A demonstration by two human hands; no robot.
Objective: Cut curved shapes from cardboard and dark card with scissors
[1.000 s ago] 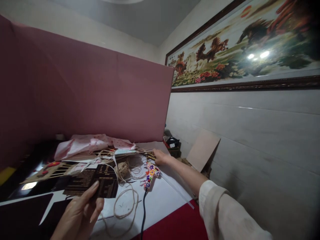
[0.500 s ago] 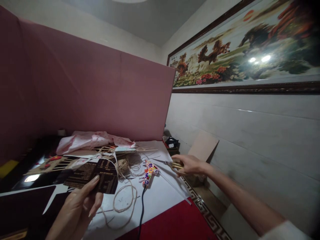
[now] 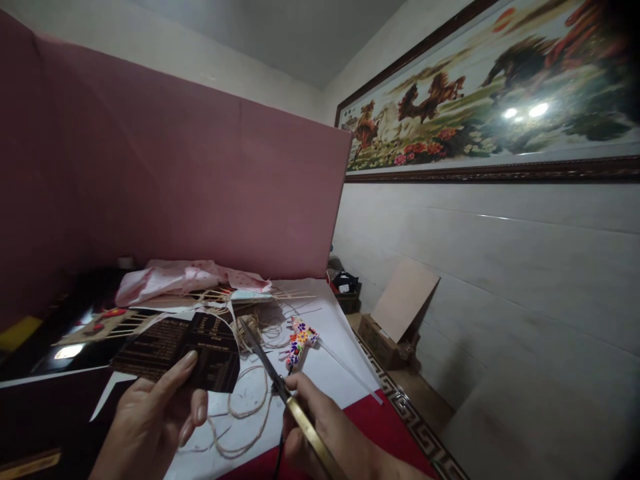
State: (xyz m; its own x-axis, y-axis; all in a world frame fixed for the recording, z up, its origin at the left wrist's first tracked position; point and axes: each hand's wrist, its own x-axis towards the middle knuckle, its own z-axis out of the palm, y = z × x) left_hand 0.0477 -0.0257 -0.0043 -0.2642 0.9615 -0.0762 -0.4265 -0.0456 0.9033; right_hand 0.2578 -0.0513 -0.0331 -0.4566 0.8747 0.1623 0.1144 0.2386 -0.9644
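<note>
L hand (image 3: 150, 427) pinches a dark card (image 3: 175, 350), thumb on top, fingers curled. R hand (image 3: 333, 433) is closed round gold scissors (image 3: 277, 387), tip up by the card's right edge. Twine (image 3: 245, 407) loops just below the card. Flowery glue gun (image 3: 300, 339) lies right of it. Pink cloth (image 3: 185, 277) sits behind the card, w/ a pink board (image 3: 200, 180) further back.

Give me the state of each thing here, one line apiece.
left hand, fingers gripping the dark printed card by its lower edge.
right hand, closed on the scissors.
dark printed card, held up off the table.
scissors, blades together, tips beside the card.
glue gun, lying on the white sheet.
jute twine, partly unwound into loose loops.
pink cloth, crumpled.
cardboard box, flap open.
</note>
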